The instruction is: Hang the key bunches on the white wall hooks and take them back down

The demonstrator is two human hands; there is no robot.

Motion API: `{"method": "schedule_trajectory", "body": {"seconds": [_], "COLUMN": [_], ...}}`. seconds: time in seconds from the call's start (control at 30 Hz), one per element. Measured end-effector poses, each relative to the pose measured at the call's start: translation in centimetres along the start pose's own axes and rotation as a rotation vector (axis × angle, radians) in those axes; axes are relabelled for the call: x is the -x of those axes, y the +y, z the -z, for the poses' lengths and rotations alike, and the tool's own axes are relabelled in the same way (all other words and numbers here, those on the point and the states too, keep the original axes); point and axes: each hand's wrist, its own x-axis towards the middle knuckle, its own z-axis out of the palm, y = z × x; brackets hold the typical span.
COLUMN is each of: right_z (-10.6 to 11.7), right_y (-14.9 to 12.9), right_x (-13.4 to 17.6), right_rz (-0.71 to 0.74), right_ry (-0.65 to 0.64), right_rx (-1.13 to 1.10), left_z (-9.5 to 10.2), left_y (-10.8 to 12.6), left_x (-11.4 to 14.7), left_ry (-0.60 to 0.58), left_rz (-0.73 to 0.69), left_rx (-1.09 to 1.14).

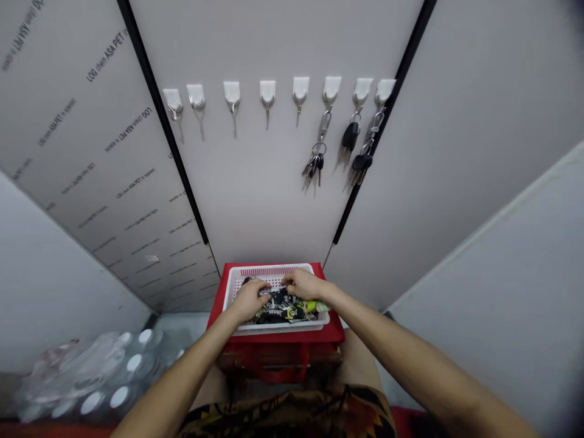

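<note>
A white plastic basket [232, 286] holds a pile of keys [279, 297] with black heads, metal rings and dark straps. My left hand [250, 299] reaches in from the left, its fingers and thumb bent together at the keys. From the right comes my right hand [301, 284], with curled fingers and thumb on the far side of the same pile. The exact keys between the fingertips are partly hidden. A yellow-green item [311, 306] lies at the basket's right end, below my right wrist.
The basket stands on a red box-like support [335, 328] against a grey panel. Several white hooks [232, 92] line the panel; three at the right carry key bunches [314, 164]. Plastic-wrapped bottles [121, 395] stand at lower left. Walls close in both sides.
</note>
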Motion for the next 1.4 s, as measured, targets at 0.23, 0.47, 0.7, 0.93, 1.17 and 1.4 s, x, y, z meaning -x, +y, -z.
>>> {"method": "schedule_trajectory", "body": {"seconds": [0.23,0.47,0.7,0.93,1.17,1.4], "right_z": [-0.4,-0.8,-0.9,-0.5,0.4,1.6], "right_y": [0.1,0.1,0.4,0.3,-1.0,-1.2], "right_x": [-0.7,-0.7,-0.6,-0.3,-0.6,-0.6], "right_rz": [-0.088,-0.072,-0.123,-0.079,0.081,-0.092], "right_ry": [-0.124,-0.097,-0.018,0.139,0.242,0.369], "right_rx": [-0.072,-0.159,-0.296,-0.562,-0.772,-1.02], "left_z": [0.1,-0.2,-0.2,-0.2,-0.1,1.6], "left_y": [0.8,-0.1,0.3,0.2,1.5,2.7], "left_x": [-0.5,-0.7,-0.4,-0.6,-1.1,-1.9], "left_ry": [-0.075,-0.009,-0.081,0.065,0.095,0.249], "left_rz": [-0.047,-0.006,-0.062,-0.032,-0.031,0.216], "left_rx": [-0.147,-0.034,-0.041,0.131,0.506,0.963]}}
